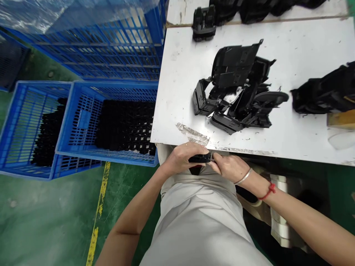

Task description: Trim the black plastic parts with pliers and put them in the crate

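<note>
One black part [199, 159] sat between the hands, just off the near edge of the white table [174, 92]: the left hand [185, 156] gripped it, while the right hand [229, 167] pinched a thin item [212, 160] at its right end.

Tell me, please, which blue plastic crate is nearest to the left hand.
The open blue lattice crate of black parts right beside the white table. Its open neighbour is farther left; the tall crate under clear plastic film is farther forward.
</note>
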`<control>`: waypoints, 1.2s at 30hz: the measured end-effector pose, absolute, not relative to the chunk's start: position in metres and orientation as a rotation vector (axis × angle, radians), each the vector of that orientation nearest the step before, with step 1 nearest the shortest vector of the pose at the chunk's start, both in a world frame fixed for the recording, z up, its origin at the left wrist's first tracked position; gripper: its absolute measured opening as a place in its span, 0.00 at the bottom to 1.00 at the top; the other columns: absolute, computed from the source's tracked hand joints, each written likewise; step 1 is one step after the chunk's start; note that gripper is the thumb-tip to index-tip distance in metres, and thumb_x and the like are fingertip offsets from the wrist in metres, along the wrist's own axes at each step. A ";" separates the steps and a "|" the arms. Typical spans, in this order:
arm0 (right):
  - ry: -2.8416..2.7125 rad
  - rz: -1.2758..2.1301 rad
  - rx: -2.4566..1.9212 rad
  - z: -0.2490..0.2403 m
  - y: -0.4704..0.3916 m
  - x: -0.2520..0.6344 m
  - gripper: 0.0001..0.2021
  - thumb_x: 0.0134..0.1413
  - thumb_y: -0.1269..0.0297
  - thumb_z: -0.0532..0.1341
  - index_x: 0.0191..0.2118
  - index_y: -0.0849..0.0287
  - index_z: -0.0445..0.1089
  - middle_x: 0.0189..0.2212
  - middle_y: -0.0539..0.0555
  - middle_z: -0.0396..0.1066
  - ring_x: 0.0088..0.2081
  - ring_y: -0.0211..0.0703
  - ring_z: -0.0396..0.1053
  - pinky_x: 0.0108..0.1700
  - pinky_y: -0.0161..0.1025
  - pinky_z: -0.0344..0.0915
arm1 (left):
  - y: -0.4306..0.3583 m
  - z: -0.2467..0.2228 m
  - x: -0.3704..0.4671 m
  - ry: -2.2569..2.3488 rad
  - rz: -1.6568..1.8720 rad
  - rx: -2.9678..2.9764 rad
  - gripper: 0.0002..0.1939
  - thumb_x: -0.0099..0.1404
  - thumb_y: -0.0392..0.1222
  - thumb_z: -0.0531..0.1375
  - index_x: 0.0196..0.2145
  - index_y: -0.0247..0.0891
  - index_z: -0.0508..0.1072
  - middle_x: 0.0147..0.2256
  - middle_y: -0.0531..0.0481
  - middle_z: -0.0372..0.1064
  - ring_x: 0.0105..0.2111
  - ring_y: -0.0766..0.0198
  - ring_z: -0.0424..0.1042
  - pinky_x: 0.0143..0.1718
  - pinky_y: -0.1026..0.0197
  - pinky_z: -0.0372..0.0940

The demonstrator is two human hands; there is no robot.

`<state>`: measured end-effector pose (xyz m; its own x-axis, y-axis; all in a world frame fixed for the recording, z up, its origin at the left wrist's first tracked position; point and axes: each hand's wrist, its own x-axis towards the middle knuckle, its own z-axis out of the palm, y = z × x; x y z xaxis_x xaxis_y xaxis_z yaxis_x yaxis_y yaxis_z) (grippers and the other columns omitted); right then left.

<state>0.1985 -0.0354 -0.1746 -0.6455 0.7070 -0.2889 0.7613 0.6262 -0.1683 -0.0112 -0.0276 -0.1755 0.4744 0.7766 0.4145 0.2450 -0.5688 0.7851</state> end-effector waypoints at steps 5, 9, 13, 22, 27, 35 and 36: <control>2.605 -0.482 1.233 -0.175 -0.035 0.198 0.24 0.67 0.52 0.38 0.36 0.62 0.64 0.18 0.55 0.68 0.19 0.44 0.66 0.21 0.36 0.36 | -0.028 -0.175 -0.011 0.850 1.028 2.082 0.11 0.61 0.40 0.63 0.40 0.35 0.72 0.38 0.44 0.75 0.41 0.61 0.75 0.46 0.59 0.70; 2.670 -0.725 1.229 -0.172 -0.034 0.204 0.19 0.66 0.54 0.40 0.33 0.58 0.61 0.19 0.51 0.66 0.20 0.40 0.63 0.22 0.34 0.44 | -0.028 -0.177 -0.012 0.871 1.041 2.112 0.13 0.59 0.42 0.65 0.41 0.35 0.72 0.38 0.45 0.76 0.41 0.62 0.75 0.45 0.60 0.71; 2.791 -0.908 1.207 -0.167 -0.033 0.215 0.15 0.66 0.59 0.40 0.32 0.57 0.56 0.20 0.50 0.64 0.20 0.38 0.61 0.24 0.33 0.52 | -0.028 -0.178 -0.013 0.864 1.056 2.167 0.15 0.58 0.43 0.65 0.42 0.35 0.71 0.38 0.44 0.76 0.41 0.62 0.75 0.45 0.60 0.71; 2.934 -0.376 1.084 -0.161 -0.046 0.220 0.17 0.67 0.64 0.39 0.34 0.59 0.61 0.22 0.50 0.64 0.18 0.36 0.55 0.20 0.35 0.39 | -0.029 -0.177 -0.013 0.855 1.060 2.194 0.16 0.58 0.43 0.65 0.42 0.35 0.72 0.39 0.44 0.76 0.41 0.61 0.75 0.45 0.59 0.71; 2.923 -0.223 1.091 -0.164 -0.047 0.218 0.13 0.64 0.69 0.43 0.36 0.59 0.62 0.22 0.49 0.64 0.18 0.34 0.52 0.21 0.36 0.34 | -0.029 -0.177 -0.013 0.838 1.068 2.186 0.15 0.57 0.43 0.66 0.41 0.34 0.72 0.38 0.44 0.76 0.41 0.61 0.75 0.45 0.59 0.71; 2.846 -0.192 1.040 -0.157 -0.044 0.219 0.10 0.59 0.73 0.45 0.35 0.59 0.62 0.21 0.49 0.63 0.17 0.35 0.49 0.20 0.35 0.33 | -0.029 -0.176 -0.012 0.840 1.079 2.179 0.15 0.58 0.43 0.65 0.41 0.34 0.72 0.38 0.45 0.76 0.41 0.61 0.76 0.44 0.59 0.72; 2.840 -0.184 1.040 -0.155 -0.043 0.219 0.10 0.59 0.73 0.45 0.35 0.59 0.62 0.21 0.49 0.63 0.17 0.35 0.49 0.20 0.35 0.33 | -0.029 -0.175 -0.012 0.839 1.078 2.179 0.15 0.58 0.43 0.65 0.41 0.35 0.72 0.38 0.45 0.76 0.41 0.61 0.76 0.44 0.59 0.72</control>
